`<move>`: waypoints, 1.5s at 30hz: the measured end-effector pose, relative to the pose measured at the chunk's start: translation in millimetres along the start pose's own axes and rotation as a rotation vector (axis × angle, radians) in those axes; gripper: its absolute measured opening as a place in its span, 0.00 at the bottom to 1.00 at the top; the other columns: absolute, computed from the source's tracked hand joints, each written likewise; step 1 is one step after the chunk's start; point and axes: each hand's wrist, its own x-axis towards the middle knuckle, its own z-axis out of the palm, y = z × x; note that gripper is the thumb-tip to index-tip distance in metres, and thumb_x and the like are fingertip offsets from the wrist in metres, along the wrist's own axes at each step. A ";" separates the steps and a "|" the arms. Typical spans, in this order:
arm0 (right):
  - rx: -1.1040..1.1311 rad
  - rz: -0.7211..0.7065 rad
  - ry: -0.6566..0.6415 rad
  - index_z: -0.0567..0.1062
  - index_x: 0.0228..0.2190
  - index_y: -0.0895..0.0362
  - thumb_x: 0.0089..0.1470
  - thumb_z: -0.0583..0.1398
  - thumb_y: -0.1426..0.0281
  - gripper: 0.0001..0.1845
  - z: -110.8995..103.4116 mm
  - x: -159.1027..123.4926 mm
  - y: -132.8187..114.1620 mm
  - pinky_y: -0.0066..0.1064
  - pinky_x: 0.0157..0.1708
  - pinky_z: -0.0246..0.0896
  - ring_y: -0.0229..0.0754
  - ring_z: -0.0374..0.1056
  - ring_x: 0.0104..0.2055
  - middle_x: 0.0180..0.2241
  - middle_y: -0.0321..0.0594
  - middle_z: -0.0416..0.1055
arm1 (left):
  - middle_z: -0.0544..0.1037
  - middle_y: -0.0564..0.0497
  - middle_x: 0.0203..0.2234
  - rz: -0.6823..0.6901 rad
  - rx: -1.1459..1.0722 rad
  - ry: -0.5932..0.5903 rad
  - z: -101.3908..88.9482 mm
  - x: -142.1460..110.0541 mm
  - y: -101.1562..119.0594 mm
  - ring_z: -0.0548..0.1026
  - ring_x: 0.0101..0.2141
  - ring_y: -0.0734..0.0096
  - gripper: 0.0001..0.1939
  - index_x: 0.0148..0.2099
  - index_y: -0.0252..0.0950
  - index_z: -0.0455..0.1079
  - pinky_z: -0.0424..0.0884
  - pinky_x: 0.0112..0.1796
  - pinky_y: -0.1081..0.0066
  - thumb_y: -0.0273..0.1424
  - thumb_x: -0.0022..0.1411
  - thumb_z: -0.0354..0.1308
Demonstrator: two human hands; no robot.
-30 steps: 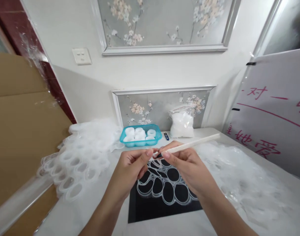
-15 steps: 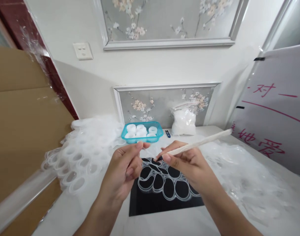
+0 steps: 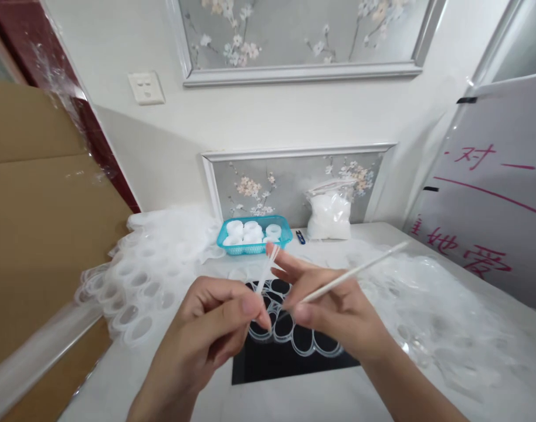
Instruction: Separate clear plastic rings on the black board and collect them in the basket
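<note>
My left hand is closed, thumb and index finger pinching a thin translucent plastic ring seen almost edge-on. At the ring's upper end are the outstretched fingers of my right hand. That hand also grips a slim white stick-like tool between thumb and fingers, slanting up to the right. Its working tip is blurred and hard to make out. Beneath both hands, clear rings joined in a sheet lie on a black mat.
Behind my hands stands a blue basket of white rolled rings. Beside it are small blue thread snips and a filled clear bag. Ring sheets pile up at left, plastic scraps at right. A cardboard box flanks the table.
My left hand has lowered slightly and turned, and the ring strip now stands up from its pinch. The right fingers have stretched upward to it, and the tool has lifted off the sheet.
</note>
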 end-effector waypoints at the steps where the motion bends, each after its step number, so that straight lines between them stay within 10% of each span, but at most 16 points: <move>1: 0.152 -0.034 0.040 0.77 0.31 0.47 0.53 0.64 0.66 0.01 -1.0 0.6 0.9 0.49 0.62 0.51 0.47 0.54 0.64 0.47 0.34 0.75 | 0.52 0.60 0.06 -0.002 0.052 0.032 0.4 -2.3 1.8 0.45 0.11 0.87 0.14 0.23 0.37 0.76 0.40 0.17 0.76 0.41 0.54 0.62; 11: 0.641 -0.120 0.054 0.75 0.27 0.43 0.53 0.60 0.54 0.08 2.5 -6.4 -26.5 0.50 0.63 0.47 0.44 0.54 0.64 0.55 0.31 0.68 | 0.54 0.58 0.07 0.086 0.259 0.069 3.7 -7.0 3.5 0.47 0.11 0.85 0.12 0.21 0.39 0.77 0.43 0.16 0.76 0.37 0.53 0.61; 24: 0.051 0.128 0.175 0.72 0.25 0.45 0.44 0.52 0.35 0.28 -3.0 -10.0 -33.6 0.48 0.59 0.52 0.49 0.51 0.65 0.57 0.30 0.66 | 0.53 0.56 0.06 0.089 0.251 0.068 10.6 -10.1 0.9 0.46 0.10 0.84 0.15 0.19 0.39 0.77 0.42 0.14 0.75 0.42 0.52 0.63; 37: 0.165 0.085 0.082 0.73 0.23 0.46 0.45 0.56 0.38 0.25 -6.4 -8.9 -26.2 0.49 0.58 0.55 0.50 0.57 0.62 0.54 0.29 0.69 | 0.52 0.55 0.06 0.054 0.589 0.010 0.4 3.9 -4.1 0.52 0.12 0.79 0.32 0.11 0.37 0.64 0.51 0.19 0.73 0.48 0.62 0.52; 42: 0.175 0.105 -0.058 0.79 0.28 0.46 0.51 0.65 0.63 0.03 -19.0 6.0 -11.9 0.47 0.64 0.44 0.44 0.64 0.58 0.40 0.33 0.79 | 0.70 0.52 0.27 0.053 0.999 0.057 -1.8 20.0 -14.6 0.64 0.23 0.74 0.11 0.27 0.39 0.75 0.59 0.24 0.74 0.41 0.54 0.62; 45: 0.099 0.330 -0.021 0.80 0.32 0.50 0.49 0.66 0.62 0.07 -39.2 11.1 12.7 0.47 0.62 0.49 0.45 0.63 0.58 0.39 0.37 0.79 | 0.66 0.49 0.49 0.088 1.181 0.146 -10.9 37.6 -22.2 0.71 0.36 0.64 0.24 0.48 0.43 0.73 0.68 0.35 0.68 0.43 0.47 0.65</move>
